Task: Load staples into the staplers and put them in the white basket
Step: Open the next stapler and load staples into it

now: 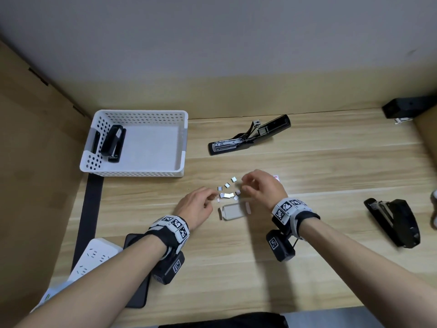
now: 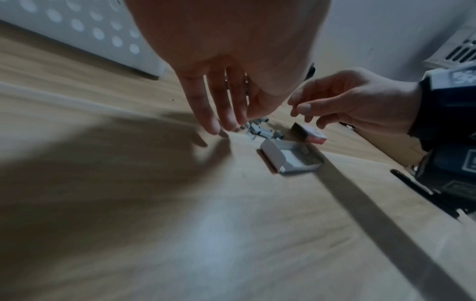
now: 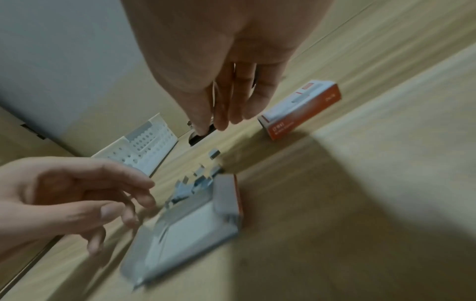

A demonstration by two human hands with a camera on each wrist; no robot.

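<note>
Several short strips of staples [image 1: 227, 195] [image 2: 260, 130] [image 3: 201, 179] lie scattered on the wooden table, just beyond an open grey staple tray [image 1: 234, 211] [image 3: 193, 230]. My left hand [image 1: 214, 195] [image 2: 226, 124] reaches down with straight fingers, its tips at the left edge of the staples. My right hand [image 1: 244, 187] [image 3: 213, 124] hovers over their right side, thumb and forefinger close together; anything between them is hidden. A black stapler [image 1: 248, 136] lies swung open behind the staples. Another black stapler [image 1: 392, 223] lies at the right. The white basket [image 1: 134, 172] at back left holds one black stapler [image 1: 113, 143].
A red and white staple box sleeve [image 3: 301, 110] [image 1: 276, 178] sits just right of my right hand. A black object [image 1: 402, 110] stands in the back right corner. A white power strip [image 1: 94, 259] and a dark phone [image 1: 137, 292] lie near the front left edge.
</note>
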